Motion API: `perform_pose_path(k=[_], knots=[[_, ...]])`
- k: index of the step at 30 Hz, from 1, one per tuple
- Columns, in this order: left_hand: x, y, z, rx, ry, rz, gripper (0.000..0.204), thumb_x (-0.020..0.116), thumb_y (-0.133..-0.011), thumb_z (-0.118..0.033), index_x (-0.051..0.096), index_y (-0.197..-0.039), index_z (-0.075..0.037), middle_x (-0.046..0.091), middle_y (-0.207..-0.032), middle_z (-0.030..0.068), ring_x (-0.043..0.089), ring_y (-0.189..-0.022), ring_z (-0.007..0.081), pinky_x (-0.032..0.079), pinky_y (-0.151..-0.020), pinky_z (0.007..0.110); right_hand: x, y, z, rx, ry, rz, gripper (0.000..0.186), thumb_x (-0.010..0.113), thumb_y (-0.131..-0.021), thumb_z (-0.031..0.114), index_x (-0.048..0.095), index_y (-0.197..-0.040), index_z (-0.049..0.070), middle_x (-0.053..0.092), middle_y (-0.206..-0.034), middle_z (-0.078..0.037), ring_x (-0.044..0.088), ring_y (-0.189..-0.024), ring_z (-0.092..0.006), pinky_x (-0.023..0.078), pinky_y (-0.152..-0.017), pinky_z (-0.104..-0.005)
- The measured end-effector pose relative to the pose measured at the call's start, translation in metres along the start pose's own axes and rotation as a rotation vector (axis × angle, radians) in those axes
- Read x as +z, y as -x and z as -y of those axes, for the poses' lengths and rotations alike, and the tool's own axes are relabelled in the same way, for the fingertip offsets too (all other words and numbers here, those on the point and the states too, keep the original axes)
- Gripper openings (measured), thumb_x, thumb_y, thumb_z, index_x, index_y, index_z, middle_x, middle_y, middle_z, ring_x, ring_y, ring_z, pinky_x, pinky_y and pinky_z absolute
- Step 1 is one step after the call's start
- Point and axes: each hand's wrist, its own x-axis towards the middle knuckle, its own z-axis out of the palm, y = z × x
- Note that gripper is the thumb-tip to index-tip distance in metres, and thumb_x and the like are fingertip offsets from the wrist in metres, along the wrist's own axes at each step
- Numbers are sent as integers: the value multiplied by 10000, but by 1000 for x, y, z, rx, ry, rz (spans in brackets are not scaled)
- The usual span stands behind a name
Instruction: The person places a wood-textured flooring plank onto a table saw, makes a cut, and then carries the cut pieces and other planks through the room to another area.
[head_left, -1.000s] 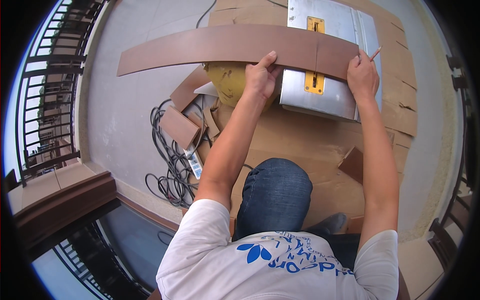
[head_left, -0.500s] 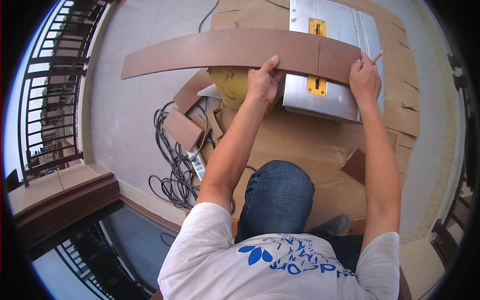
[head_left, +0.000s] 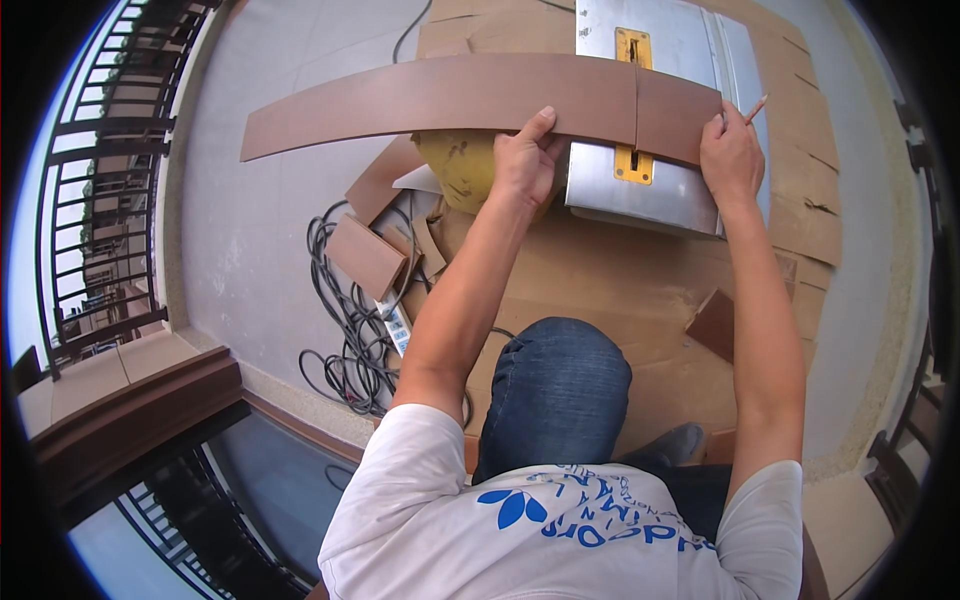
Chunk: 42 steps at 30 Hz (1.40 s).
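Observation:
A long brown plank (head_left: 400, 95) lies across a silver table saw (head_left: 600, 185), its left part reaching well past the machine. A dark line, perhaps a cut, crosses it above the saw's yellow slotted insert (head_left: 633, 167); whether it parts the wood fully I cannot tell. My left hand (head_left: 527, 165) grips the plank's near edge left of the saw, thumb on top and fingers underneath. At the short right end (head_left: 678, 118), my right hand (head_left: 732, 155) is closed on the wood. A pencil (head_left: 757, 109) sticks out from that hand.
Cardboard (head_left: 580, 270) covers the floor under the saw. A yellow stained object (head_left: 455, 165) stands beside it. Black cable (head_left: 350, 350), a white power strip (head_left: 395, 322) and brown offcuts (head_left: 367, 255) lie left. Another brown piece (head_left: 712, 325) lies by my right forearm. A railing (head_left: 110, 190) runs far left.
The view has shifted slightly. Both hands keep their hold, and the plank stays in nearly the same place on the saw.

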Motion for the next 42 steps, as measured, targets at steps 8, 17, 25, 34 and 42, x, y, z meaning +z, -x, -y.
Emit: perform_pose_path(k=[8,17,25,34,42], knots=[[-1,1,2,7,19,-6,304,652,-911,-41,541,-1187,20,639,-1121,124,652,-1038,273,549,-958,458,-7,3,-3,-8,-24,9,381,506,-925,269,638,-1235,92,660,-1047,-228,638,-955,-411,516,-842,-477],[-6,4,-3,-8,48,-25,298,649,-919,-55,544,-1187,24,632,-1134,130,650,-1042,262,558,-943,445,-24,18,-13,-123,-40,59,383,487,-940,236,619,-1254,60,649,-1054,-234,623,-980,-409,505,-855,-471],[1,10,-4,29,28,-29,309,670,-906,-56,548,-1182,14,630,-1142,117,638,-1060,249,554,-950,435,-28,23,-13,-49,-74,76,375,531,-917,204,630,-1234,29,647,-871,-139,625,-837,-314,496,-781,-429],[0,9,-5,19,11,0,340,671,-896,-43,522,-1197,11,606,-1161,125,626,-1064,258,545,-960,436,-22,23,-14,-76,-65,39,350,547,-905,192,654,-1199,37,658,-867,-147,633,-825,-318,502,-770,-420],[-3,7,-4,7,3,-9,323,690,-892,-65,545,-1169,17,610,-1170,125,621,-1073,246,534,-979,420,-24,22,-10,-59,-74,50,341,549,-898,191,664,-1184,45,661,-826,-125,631,-823,-307,499,-768,-426]])
